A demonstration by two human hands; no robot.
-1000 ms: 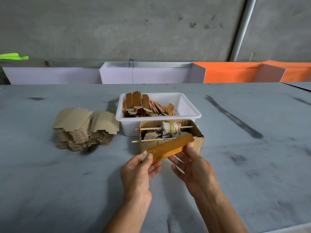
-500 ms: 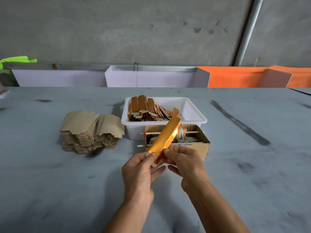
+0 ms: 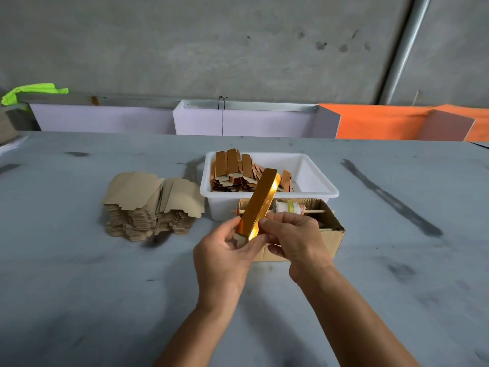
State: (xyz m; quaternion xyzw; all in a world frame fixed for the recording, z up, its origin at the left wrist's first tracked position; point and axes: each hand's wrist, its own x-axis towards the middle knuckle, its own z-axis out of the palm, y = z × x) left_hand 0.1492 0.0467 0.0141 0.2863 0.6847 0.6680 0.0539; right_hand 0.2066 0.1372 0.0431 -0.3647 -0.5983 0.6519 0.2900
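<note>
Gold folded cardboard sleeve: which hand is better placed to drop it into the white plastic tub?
Likely right. Left hand and right hand both pinch the near end of the gold folded cardboard sleeve, but the right is nearer the white plastic tub.

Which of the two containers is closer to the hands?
The brown cardboard box, partly hidden by the right hand; the white tub stands behind it.

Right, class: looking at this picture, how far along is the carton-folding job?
Done: a batch of folded brown-gold card cartons fills the left part of the white plastic tub. In hand: the left hand and right hand pinch the near end of one long gold card carton. To do: a thick stack of flat tan card blanks waits on the grey table, so plenty remains.
</note>
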